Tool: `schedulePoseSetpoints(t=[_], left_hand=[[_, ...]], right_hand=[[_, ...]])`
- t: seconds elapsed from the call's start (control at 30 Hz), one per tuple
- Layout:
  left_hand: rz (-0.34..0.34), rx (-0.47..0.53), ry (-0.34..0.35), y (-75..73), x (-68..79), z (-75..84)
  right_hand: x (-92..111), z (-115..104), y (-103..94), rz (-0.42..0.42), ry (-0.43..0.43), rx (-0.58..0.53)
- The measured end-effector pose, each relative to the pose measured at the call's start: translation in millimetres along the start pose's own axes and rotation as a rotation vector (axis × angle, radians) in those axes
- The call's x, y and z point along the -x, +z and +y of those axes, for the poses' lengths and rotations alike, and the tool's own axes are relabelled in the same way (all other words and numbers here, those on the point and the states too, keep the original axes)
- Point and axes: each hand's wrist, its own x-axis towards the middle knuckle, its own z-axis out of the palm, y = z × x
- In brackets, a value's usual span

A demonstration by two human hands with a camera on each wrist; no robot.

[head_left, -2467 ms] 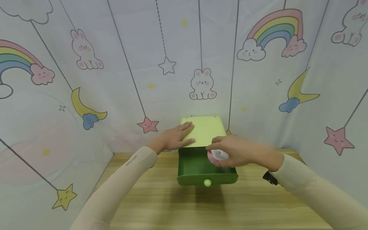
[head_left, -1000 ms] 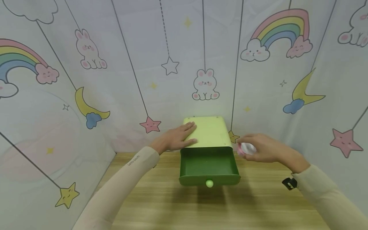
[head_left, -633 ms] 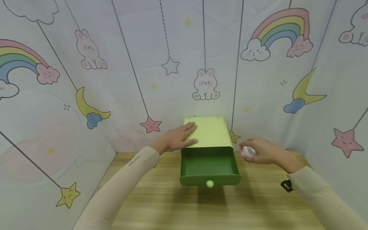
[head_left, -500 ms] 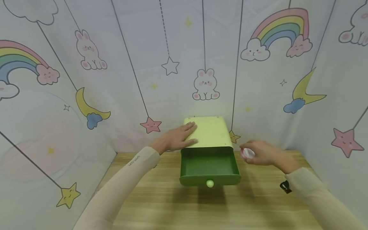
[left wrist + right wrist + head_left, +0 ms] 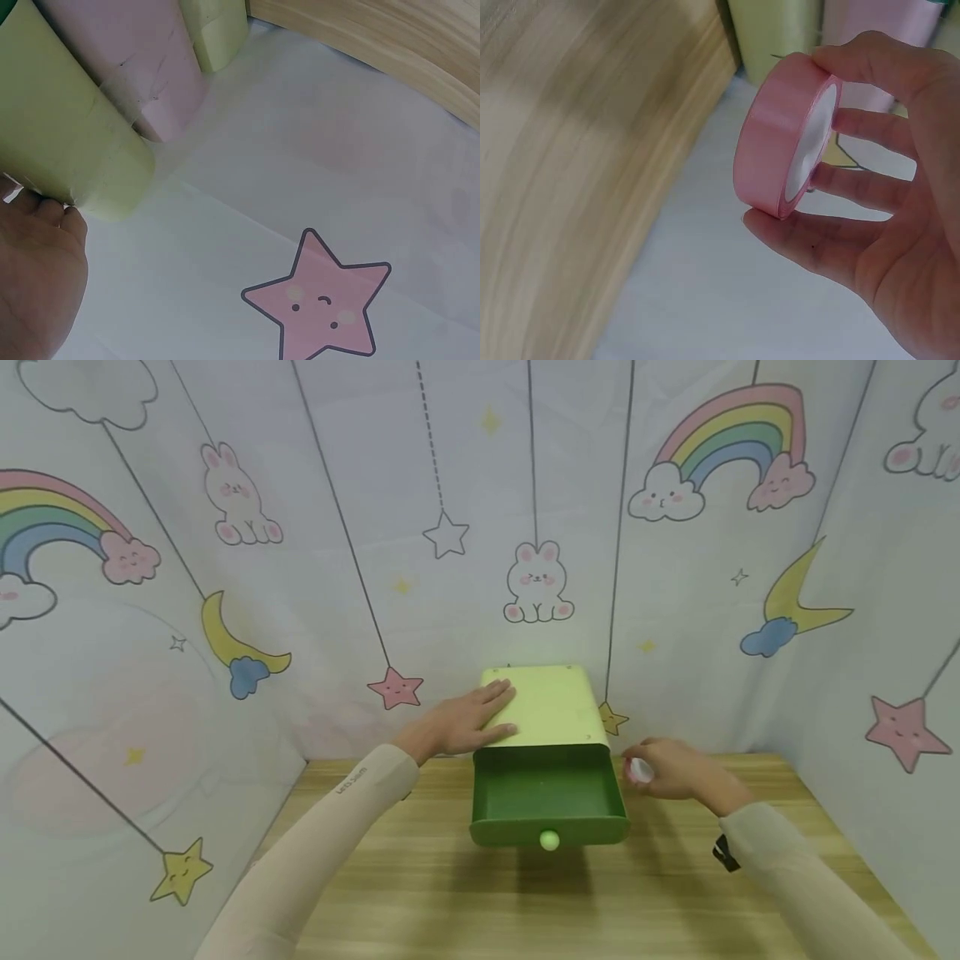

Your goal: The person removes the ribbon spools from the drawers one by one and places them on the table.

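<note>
We see the pink roll (image 5: pixel 769 142) in the right hand (image 5: pixel 675 768), just right of the drawer (image 5: pixel 517 833). The right wrist view shows it on edge, its long way going up and a bit right, its white side facing the palm. That grip is part open, pinching the roll. The left hand (image 5: pixel 468 720) lies flat on the yellow box (image 5: pixel 551 706). The left wrist view shows us a pink part (image 5: pixel 139 56), hidden in the head view. The drawer sticks out, green inside.

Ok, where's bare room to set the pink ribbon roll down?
The wooden tabletop before the green drawer, between the sleeves; the drawer's visible floor too. Crowded: the pale-yellow cabinet, top left, under the left hand, and right of the drawer, by the right hand.
</note>
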Motion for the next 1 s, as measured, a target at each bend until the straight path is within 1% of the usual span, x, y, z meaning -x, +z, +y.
schedulePoseSetpoints(t=[0.17, 0.4, 0.47, 0.57, 0.63, 0.73, 0.83, 1.0], left_hand=[[-0.005, 0.002, 0.0, 0.0, -0.2, 1.2], [-0.007, 0.003, 0.0, -0.2, -0.8, 1.7], [-0.007, 0.002, 0.0, -0.2, -0.9, 1.5], [-0.007, 0.002, 0.0, -0.7, -0.7, 1.5], [-0.007, 0.002, -0.001, -1.0, -0.4, 1.6], [-0.004, 0.003, -0.001, -1.3, 0.0, 2.0], [-0.001, 0.004, 0.0, -1.2, 0.2, 2.3], [0.002, 0.005, 0.003, -1.9, 0.6, 3.2]], right_hand=[[-6, 5, 13.6, -0.01, 0.016, -0.011], [-10, 16, 30.4, 0.032, -0.028, -0.024], [-10, 18, 34.1, 0.03, -0.023, -0.036], [-11, 21, 39.4, -0.003, -0.007, -0.059], [-12, 23, 43.5, -0.038, 0.028, -0.079], [-13, 26, 49.0, -0.067, 0.045, -0.093], [-13, 28, 54.8, -0.06, 0.042, -0.09], [-15, 32, 65.0, -0.019, 0.002, -0.062]])
